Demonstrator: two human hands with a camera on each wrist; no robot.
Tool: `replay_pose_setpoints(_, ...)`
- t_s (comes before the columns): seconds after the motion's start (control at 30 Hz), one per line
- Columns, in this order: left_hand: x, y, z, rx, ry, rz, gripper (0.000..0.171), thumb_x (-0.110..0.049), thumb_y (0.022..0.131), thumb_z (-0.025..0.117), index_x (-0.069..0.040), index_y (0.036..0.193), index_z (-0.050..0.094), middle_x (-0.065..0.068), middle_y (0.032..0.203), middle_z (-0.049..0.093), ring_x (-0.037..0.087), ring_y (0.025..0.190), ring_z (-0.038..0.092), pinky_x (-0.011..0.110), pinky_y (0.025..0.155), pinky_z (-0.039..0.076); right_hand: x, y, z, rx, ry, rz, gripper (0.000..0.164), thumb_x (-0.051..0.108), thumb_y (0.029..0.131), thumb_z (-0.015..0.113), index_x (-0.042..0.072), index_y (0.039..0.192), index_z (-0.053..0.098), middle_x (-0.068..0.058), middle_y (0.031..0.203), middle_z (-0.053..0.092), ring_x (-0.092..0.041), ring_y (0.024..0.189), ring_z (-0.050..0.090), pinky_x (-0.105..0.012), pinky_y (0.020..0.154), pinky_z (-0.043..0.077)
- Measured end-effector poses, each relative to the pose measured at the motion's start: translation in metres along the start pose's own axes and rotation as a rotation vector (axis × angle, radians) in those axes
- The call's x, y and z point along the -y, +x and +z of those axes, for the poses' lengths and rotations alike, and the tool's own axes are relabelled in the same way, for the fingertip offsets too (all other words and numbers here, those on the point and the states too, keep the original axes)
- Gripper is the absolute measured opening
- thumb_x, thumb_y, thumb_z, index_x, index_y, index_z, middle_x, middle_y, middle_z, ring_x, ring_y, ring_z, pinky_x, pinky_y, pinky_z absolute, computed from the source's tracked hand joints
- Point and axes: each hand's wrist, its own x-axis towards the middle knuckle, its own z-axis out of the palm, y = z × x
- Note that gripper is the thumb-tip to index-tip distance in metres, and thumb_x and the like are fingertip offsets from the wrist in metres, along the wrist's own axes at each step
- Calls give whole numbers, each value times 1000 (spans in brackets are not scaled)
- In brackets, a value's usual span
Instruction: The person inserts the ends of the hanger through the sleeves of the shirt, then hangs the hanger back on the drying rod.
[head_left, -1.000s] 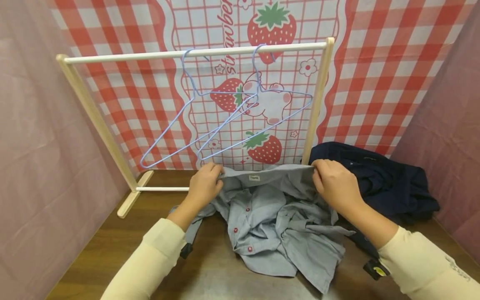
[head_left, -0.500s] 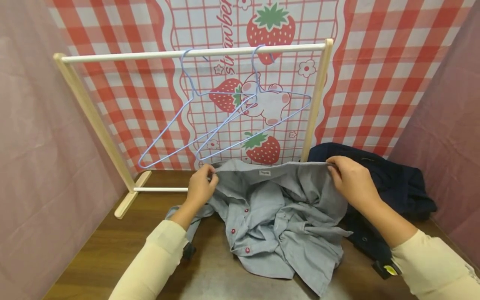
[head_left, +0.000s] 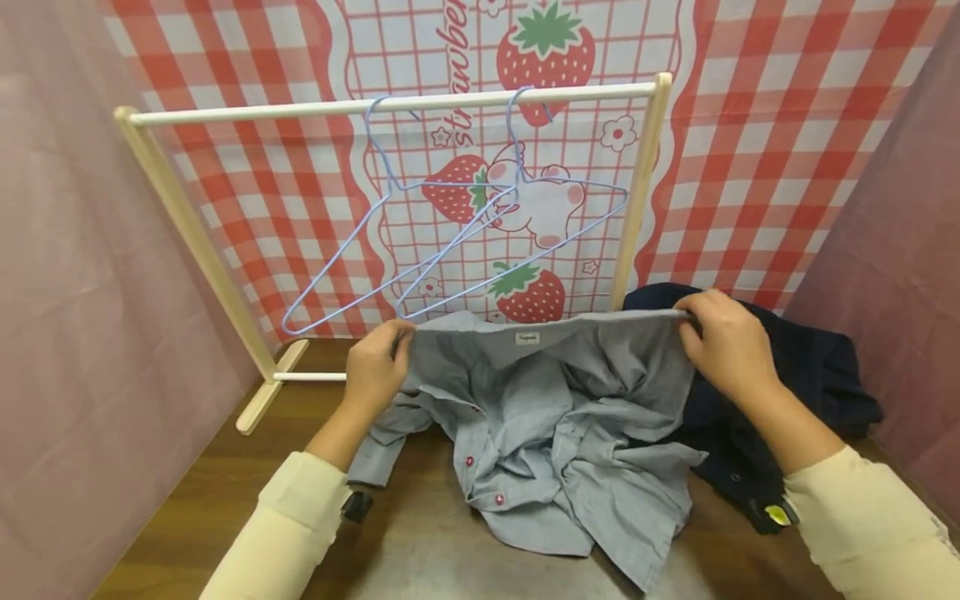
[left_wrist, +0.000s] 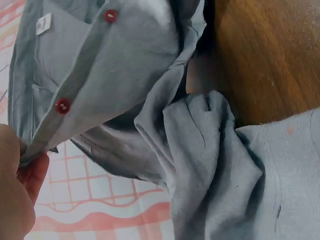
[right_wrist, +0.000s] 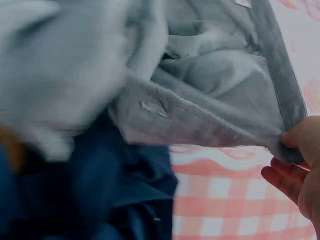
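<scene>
A grey button-up shirt (head_left: 525, 417) is stretched by its collar band between both hands, its lower part crumpled on the table. My left hand (head_left: 375, 367) pinches one end of the band; in the left wrist view, thumb and fingers close on that corner beside a red button (left_wrist: 62, 106). The opposite end is pinched by my right hand (head_left: 727, 346), and the right wrist view shows thumb and fingers on the corner of the shirt (right_wrist: 215, 115). A small white label (head_left: 527, 338) faces up at the middle of the band. One sleeve (head_left: 375, 454) lies below my left hand.
Behind the shirt stands a wooden clothes rack (head_left: 187, 237) with a white rail (head_left: 300, 108). Two blue wire hangers (head_left: 337, 254) (head_left: 577, 233) hang from it. A dark navy garment (head_left: 817, 367) is heaped at the right on the brown table (head_left: 195, 500). Pink curtains (head_left: 60, 292) flank both sides.
Both hands have moved apart, left hand leftward and right hand rightward and up. The collar band is now raised and pulled straighter. The rack and hangers have stayed in place.
</scene>
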Motion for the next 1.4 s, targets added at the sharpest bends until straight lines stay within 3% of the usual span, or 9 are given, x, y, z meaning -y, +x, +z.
replay_pose_setpoints(0.1, -4, 2, 0, 35, -62, 57, 11, 5, 84, 70, 1, 94, 68, 14, 88, 70, 26, 73, 67, 39, 63, 54, -7, 19, -10, -97, 9, 2, 15, -11, 79, 67, -6, 94, 64, -23, 93, 62, -38, 80, 59, -54, 66, 48)
replay_pose_setpoints(0.23, -12, 6, -5, 3, -98, 92, 11, 7, 83, 68, 3, 94, 69, 15, 88, 70, 27, 71, 66, 38, 61, 54, -9, 38, -20, -159, 38, -14, 16, -12, 82, 62, -10, 98, 63, -25, 105, 65, -41, 90, 60, -54, 74, 48)
replay_pose_setpoints(0.53, -25, 23, -25, -121, -96, 129, 10, 6, 82, 70, 2, 91, 69, 15, 84, 70, 29, 70, 67, 40, 60, 54, 1, 59, -38, -343, 55, -9, 17, -6, 87, 54, -7, 99, 67, -25, 86, 64, -36, 69, 53, -39, 63, 35)
replay_pose_setpoints(0.7, -23, 24, -30, -134, -76, 145, 10, 6, 81, 70, 2, 91, 69, 15, 85, 71, 30, 73, 68, 41, 64, 55, 1, 55, -35, -347, 98, -5, 14, -5, 87, 57, -7, 97, 67, -23, 87, 64, -32, 69, 53, -26, 67, 33)
replay_pose_setpoints(0.83, -15, 18, -33, -112, -55, 148, 12, 9, 80, 70, 3, 91, 69, 16, 85, 71, 31, 75, 69, 42, 65, 56, -1, 39, -25, -264, 138, -55, 17, -10, 81, 63, -7, 97, 68, -22, 87, 65, -27, 69, 55, -16, 69, 33)
replay_pose_setpoints(0.97, -5, 13, -39, -64, -37, 133, 13, 10, 80, 70, 3, 91, 69, 16, 86, 71, 31, 75, 68, 42, 64, 55, -2, 24, -18, -97, 194, -53, 19, -10, 78, 70, -3, 95, 70, -16, 85, 67, -14, 66, 52, -14, 64, 35)
replay_pose_setpoints(1.1, 2, 11, -47, 8, -30, 99, 14, 9, 79, 71, 3, 91, 68, 15, 85, 70, 29, 69, 66, 42, 60, 53, 0, 15, -17, 120, 307, 66, 14, 0, 83, 74, 2, 96, 70, -8, 76, 66, -6, 56, 47, -18, 51, 38)
replay_pose_setpoints(1.27, 3, 11, -53, 151, -17, 62, 20, 8, 78, 73, 2, 97, 68, 15, 86, 70, 28, 72, 66, 42, 63, 54, 1, 9, -17, 349, 462, 233, 17, 15, 92, 68, 7, 107, 67, -5, 66, 59, -13, 50, 44, -28, 45, 39)
replay_pose_setpoints(1.4, 3, 9, -52, 253, 0, 34, 23, 6, 80, 73, 2, 102, 68, 16, 92, 71, 31, 81, 68, 45, 69, 55, 3, 6, -13, 437, 524, 257, 22, 15, 92, 68, 9, 113, 67, -8, 84, 66, -10, 62, 54, -27, 53, 47)
